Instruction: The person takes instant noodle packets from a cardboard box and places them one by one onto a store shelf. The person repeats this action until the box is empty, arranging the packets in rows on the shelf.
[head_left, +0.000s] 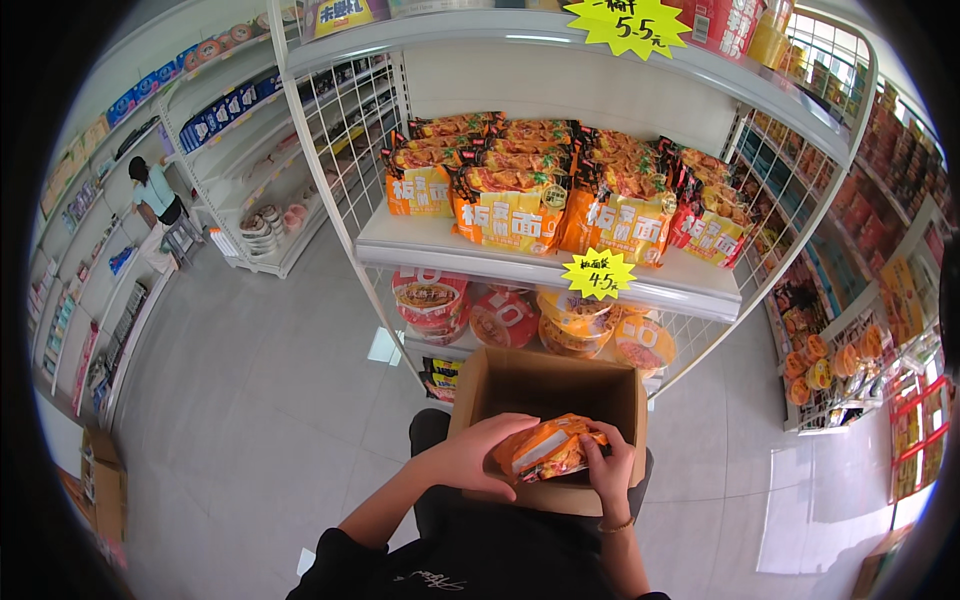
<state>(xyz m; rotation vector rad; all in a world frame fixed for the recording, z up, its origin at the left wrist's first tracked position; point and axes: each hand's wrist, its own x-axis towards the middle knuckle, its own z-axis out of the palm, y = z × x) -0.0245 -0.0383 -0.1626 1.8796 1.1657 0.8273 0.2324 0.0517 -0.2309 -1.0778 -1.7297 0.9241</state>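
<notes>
An orange noodle packet (546, 448) is held between my two hands, above the open cardboard box (480, 390). My left hand (487, 454) cups its left end, thumb and fingers spread around it. At the other end, my right hand (611, 461) pinches the wrapper with thumb and fingers. The box stands between my knees, and its inside looks dark, with the floor of it partly hidden by my hands and the packet. Beyond it, rows of similar orange noodle packets (510, 210) stand upright on a white metal shelf (547, 277).
Instant noodle bowls (574, 322) are stacked on the lower shelf, just behind the box. Yellow price tags (598, 274) hang on the shelf edge. Wire mesh sides (780, 202) bound the rack. A person (161, 195) is at the far left shelving. Another cardboard box (105, 480) lies at left.
</notes>
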